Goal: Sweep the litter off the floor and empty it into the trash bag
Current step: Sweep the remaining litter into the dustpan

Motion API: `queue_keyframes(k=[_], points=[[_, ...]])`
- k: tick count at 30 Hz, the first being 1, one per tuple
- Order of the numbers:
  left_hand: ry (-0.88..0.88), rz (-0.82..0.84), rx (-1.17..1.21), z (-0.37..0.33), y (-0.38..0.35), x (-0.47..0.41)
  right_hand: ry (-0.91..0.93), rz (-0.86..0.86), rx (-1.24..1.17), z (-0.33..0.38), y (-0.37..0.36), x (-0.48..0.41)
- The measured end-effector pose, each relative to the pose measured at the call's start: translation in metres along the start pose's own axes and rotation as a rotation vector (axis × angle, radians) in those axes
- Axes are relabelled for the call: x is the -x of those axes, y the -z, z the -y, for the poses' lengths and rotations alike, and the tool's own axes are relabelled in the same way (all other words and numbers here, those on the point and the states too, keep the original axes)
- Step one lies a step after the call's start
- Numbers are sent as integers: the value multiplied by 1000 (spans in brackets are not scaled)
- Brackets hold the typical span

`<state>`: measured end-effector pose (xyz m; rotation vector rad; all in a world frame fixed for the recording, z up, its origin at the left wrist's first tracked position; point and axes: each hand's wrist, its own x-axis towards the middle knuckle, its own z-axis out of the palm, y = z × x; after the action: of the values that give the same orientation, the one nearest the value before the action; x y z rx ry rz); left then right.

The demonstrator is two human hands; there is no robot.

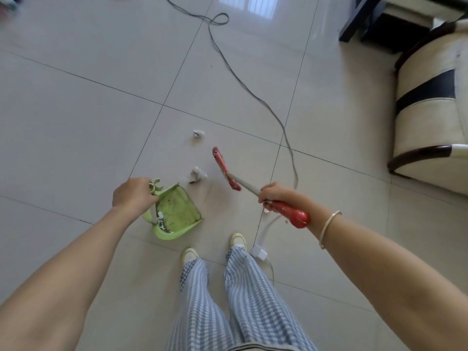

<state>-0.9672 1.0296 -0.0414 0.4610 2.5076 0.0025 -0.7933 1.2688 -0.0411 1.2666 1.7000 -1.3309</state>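
My left hand grips the upright handle of a green dustpan, whose mouth faces up and right on the tiled floor. My right hand holds a red broom by its handle; the red broom head rests on the floor to the right of the litter. A crumpled white scrap of paper lies between the pan's lip and the broom head. A second white scrap lies farther away. No trash bag is in view.
A grey cable snakes across the floor from the top down to a white plug block by my right foot. A cream and black armchair stands at the right, with dark furniture behind it.
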Motion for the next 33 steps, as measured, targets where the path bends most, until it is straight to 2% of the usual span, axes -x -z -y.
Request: queue_keyframes(k=[5, 10, 16, 19, 24, 27, 29, 33], points=[[23, 32, 33, 18, -16, 5, -81, -111, 90, -23, 15, -6], [31, 19, 54, 16, -23, 4, -160, -148, -8, -40, 14, -6], [28, 36, 38, 17, -28, 8, -240, -65, -285, -46, -31, -5], [38, 52, 66, 25, -26, 11, -218, -29, -366, -38, -57, -8], [46, 59, 100, 42, -24, 20, -157, 182, -478, -9, -76, 1], [45, 59, 100, 52, -26, 27, -157, 275, -625, -9, -76, 9], [40, 60, 95, 59, -26, 29, -150, 289, -610, -10, -74, 13], [18, 57, 87, 68, -24, 31, -127, 183, -480, -1, -73, 18]])
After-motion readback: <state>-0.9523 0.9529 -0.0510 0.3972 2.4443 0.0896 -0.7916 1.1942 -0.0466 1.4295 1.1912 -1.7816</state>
